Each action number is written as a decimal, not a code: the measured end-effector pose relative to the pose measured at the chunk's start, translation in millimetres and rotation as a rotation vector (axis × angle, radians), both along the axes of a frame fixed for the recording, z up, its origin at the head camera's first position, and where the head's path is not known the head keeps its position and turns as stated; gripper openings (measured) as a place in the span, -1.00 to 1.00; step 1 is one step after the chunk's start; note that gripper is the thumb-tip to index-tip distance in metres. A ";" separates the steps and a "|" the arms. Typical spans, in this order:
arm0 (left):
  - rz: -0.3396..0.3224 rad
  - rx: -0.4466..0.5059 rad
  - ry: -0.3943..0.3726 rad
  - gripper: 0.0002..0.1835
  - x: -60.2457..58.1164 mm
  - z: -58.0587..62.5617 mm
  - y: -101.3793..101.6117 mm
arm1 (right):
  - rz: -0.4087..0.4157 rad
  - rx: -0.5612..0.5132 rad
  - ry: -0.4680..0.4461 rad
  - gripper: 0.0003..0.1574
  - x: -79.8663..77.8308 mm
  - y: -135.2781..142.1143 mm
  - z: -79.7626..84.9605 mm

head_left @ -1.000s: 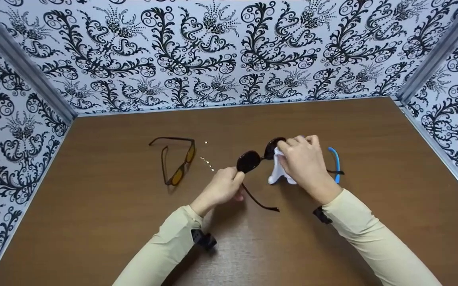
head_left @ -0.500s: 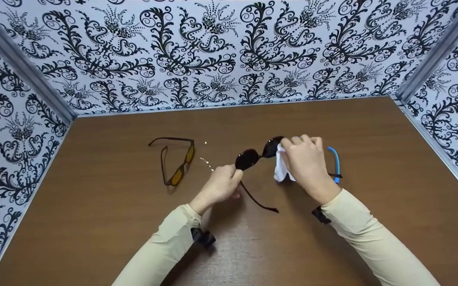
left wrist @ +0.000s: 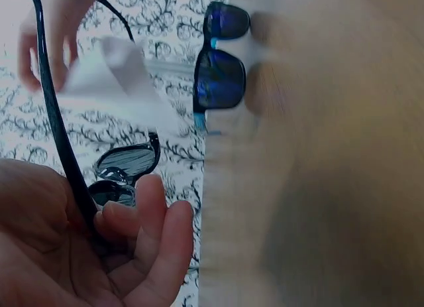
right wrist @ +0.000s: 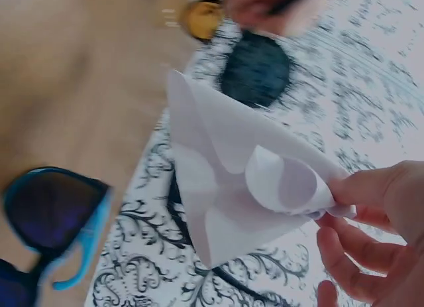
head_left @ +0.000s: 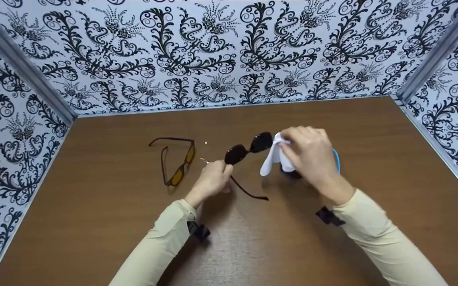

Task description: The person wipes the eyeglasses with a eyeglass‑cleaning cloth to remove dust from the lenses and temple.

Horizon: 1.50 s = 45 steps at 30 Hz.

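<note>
Black sunglasses with dark lenses hang above the table, their arms unfolded. My left hand grips them at the frame's near corner, by one arm; in the left wrist view that arm crosses the palm. A white cloth dangles from my right hand, pinched between thumb and fingers beside the far lens. Whether cloth and lens touch, I cannot tell. Under the right hand, blue-armed sunglasses stand on the table, mostly hidden in the head view.
Brown-framed glasses with amber lenses lie unfolded on the wooden table, left of my left hand. Small bright specks show on the wood between them. Patterned walls enclose the back and sides.
The black sunglasses and my left hand have shifted left and slightly away from me. My right hand has drawn back to the right with the cloth, uncovering more of the far lens.
</note>
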<state>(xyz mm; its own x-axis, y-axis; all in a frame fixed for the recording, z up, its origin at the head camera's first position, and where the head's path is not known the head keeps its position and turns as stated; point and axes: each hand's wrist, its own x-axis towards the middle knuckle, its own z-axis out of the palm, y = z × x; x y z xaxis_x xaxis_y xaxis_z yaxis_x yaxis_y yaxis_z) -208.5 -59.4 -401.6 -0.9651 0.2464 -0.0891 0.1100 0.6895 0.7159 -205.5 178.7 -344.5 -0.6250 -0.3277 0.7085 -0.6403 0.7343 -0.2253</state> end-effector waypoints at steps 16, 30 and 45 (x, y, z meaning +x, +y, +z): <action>0.083 -0.001 0.022 -0.68 -6.9 7.5 -31.3 | 0.048 -0.246 -0.093 -0.79 -1.5 57.2 41.1; 0.144 -0.005 0.060 -0.72 -3.8 15.0 -47.8 | 0.060 -0.294 -0.178 -0.79 -4.2 58.2 19.2; 0.030 -0.111 0.239 -0.69 13.1 28.1 -33.4 | 0.182 -0.347 -0.550 -0.88 -21.3 15.9 -13.1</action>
